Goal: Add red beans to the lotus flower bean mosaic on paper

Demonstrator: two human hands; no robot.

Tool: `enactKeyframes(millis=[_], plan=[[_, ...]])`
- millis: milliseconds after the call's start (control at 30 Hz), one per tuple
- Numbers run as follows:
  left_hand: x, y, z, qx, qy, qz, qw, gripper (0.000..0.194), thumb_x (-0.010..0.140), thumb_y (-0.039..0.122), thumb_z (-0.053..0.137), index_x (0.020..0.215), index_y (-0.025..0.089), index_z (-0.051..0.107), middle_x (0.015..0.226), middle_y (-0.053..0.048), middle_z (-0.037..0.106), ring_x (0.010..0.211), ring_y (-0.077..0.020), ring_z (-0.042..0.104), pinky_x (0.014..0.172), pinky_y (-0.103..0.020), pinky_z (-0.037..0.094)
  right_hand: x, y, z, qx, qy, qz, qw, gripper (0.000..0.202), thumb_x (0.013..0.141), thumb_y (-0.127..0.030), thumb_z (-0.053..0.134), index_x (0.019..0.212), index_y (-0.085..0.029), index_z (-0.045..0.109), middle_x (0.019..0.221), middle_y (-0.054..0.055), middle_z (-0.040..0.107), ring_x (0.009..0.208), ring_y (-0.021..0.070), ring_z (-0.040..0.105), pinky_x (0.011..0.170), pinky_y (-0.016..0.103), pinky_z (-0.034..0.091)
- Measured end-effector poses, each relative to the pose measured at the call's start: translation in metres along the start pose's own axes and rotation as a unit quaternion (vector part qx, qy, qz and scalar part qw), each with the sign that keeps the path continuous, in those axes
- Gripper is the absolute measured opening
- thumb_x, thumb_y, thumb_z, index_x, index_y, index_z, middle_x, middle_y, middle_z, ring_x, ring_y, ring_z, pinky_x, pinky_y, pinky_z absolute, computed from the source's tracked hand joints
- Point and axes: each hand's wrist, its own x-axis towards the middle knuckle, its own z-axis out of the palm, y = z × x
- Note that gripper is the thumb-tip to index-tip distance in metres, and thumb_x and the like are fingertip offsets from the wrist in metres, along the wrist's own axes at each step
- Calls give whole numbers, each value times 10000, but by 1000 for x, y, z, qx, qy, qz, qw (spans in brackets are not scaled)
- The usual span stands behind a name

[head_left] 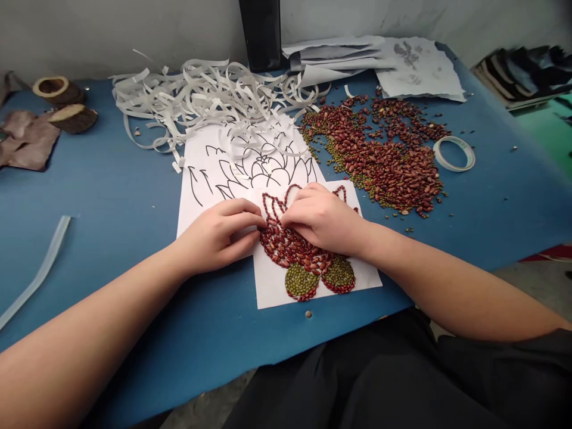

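Observation:
A white sheet (269, 293) near the table's front edge bears a picture made of red beans (286, 247), with two round patches of green beans (302, 280) at its bottom. My left hand (223, 235) touches the picture's left edge, thumb and fingertips drawn together. Over its upper middle, my right hand (324, 215) pinches with thumb and forefinger close to the red bean outlines. Anything between either hand's fingertips is too small or hidden to make out. Behind lies a larger sheet with a black line drawing of a flower (268, 173), partly covered by the smaller sheet.
Loose red and green beans (393, 167) are heaped at the right, beside a roll of tape (454, 154). Curled paper strips (210, 95) pile up at the back. Folded papers (339, 53), wooden pieces (74, 118) and a translucent strip (40, 268) lie around the blue table (134, 161).

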Motion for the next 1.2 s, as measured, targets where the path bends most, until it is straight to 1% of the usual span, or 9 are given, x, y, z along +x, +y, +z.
enactKeyframes(millis=[100,233,367,467,533,633,700,867,1200], plan=[[0,-1,0,1,0,3,1000,245,1028,208,555,1166,210,757,1140,-92,742,1011,-190,726,947,-328,628,-1,-1,1,-10,11,-8,1000,275,1041,-140,526,926,-181,773,839,84,750,888,241,633,855,399,411],[0,-1,0,7,-1,6,1000,243,1029,206,558,1174,213,753,1141,-88,742,1018,-191,730,955,-322,629,-4,8,-15,10,49,0,999,213,1023,-155,562,969,-199,763,1109,106,805,1030,254,700,910,411,485],[1,1,-2,10,-1,18,1000,235,1035,188,549,1161,196,747,1150,-94,742,1012,-181,737,940,-300,628,-18,35,-59,-48,76,148,985,189,938,-152,604,976,-211,779,1074,87,807,1011,260,731,931,413,533],[2,3,-4,14,-8,18,1000,224,1034,179,550,1148,193,742,1141,-96,744,1005,-179,742,926,-294,630,-37,57,-89,-136,54,273,951,199,856,-142,609,898,-198,795,949,106,799,908,265,732,885,422,532],[3,4,-5,14,-7,17,1000,221,1033,180,554,1146,199,742,1128,-91,745,999,-178,741,922,-292,629,-51,68,-98,-144,46,310,939,149,845,-199,644,851,-231,790,810,66,765,762,242,700,828,424,536],[4,5,-5,12,-9,8,1000,228,1036,188,547,1148,204,745,1118,-88,747,1006,-181,739,934,-297,629,-67,81,-95,-90,-19,298,950,105,866,-331,716,794,-273,766,649,13,682,607,216,625,763,419,537],[3,4,-4,10,-16,-6,1000,234,1035,202,543,1146,206,749,1127,-93,751,1014,-189,738,952,-312,631,-73,89,-87,-60,-39,275,959,162,887,-407,746,783,-283,751,628,14,660,642,235,640,789,426,541],[1,0,-2,4,-10,-2,1000,235,1032,206,556,1167,211,748,1146,-92,747,1016,-189,734,949,-314,631,-79,103,-74,-47,-1,285,957,224,915,-484,765,821,-281,751,658,42,649,825,300,699,887,460,539],[0,0,-2,10,-11,-1,1000,237,1036,211,553,1171,213,747,1142,-90,743,1015,-186,733,946,-315,635,-82,107,-73,-79,6,272,959,359,953,-571,724,756,-271,708,607,43,610,746,276,664,819,434,541]])
